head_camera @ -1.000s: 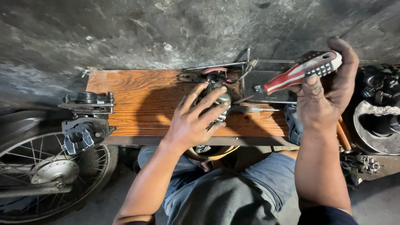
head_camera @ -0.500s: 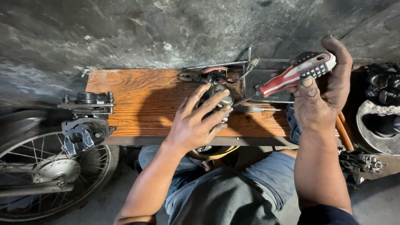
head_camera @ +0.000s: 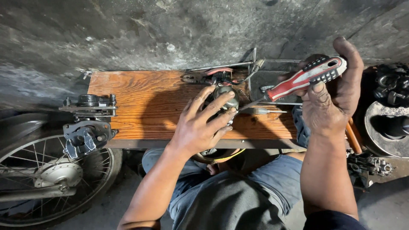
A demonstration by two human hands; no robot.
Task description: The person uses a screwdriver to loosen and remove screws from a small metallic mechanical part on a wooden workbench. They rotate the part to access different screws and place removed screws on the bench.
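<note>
From above, the person's left hand (head_camera: 200, 125) is clamped over a small round metal part (head_camera: 226, 99), fingers spread around it, pinning it to the wooden board (head_camera: 145, 102) that lies across the knees. The right hand (head_camera: 330, 96) is closed tight around the red, white and black handle of a screwdriver (head_camera: 298, 81), thumb up along the end; its shaft slants down to the left and the tip meets the metal part right beside the left fingertips. More thin tools (head_camera: 268, 111) lie on the board just behind. A spoked wheel (head_camera: 47, 179) stands at the left, beside a grey metal bracket (head_camera: 85, 138)
</note>
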